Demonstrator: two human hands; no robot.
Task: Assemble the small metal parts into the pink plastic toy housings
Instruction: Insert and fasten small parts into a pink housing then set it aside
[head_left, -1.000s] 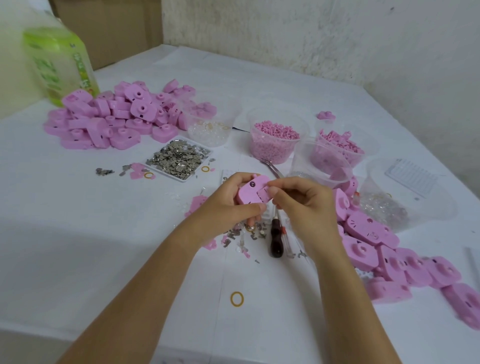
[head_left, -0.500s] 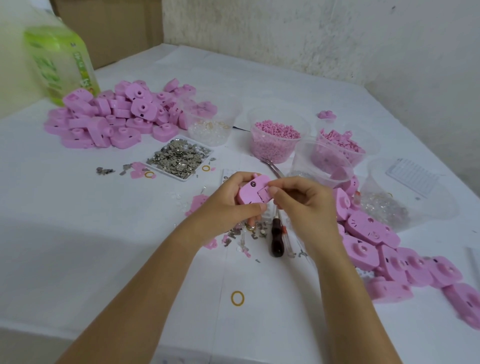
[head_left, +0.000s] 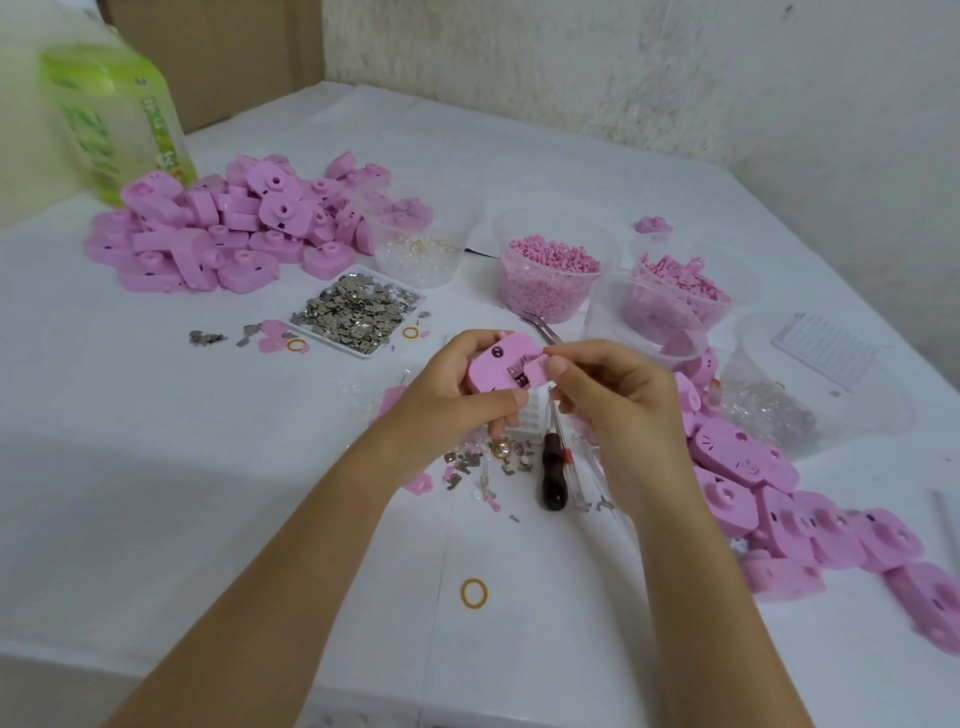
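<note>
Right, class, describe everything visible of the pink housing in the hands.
The pink housing is a rounded matte plastic block, held above the table, face tilted up. It shows a dark hole and a metal part set into it. The left hand grips its left side; the right hand pinches a small pink piece at its right edge.

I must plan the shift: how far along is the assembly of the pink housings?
Done: unclear whether the far-left heap of pink plastic housings or the right-hand row is finished. In hand: the left hand holds one pink housing; the right hand pinches a small pink piece at it. Left: the white tray of small metal parts is heaped full.
</note>
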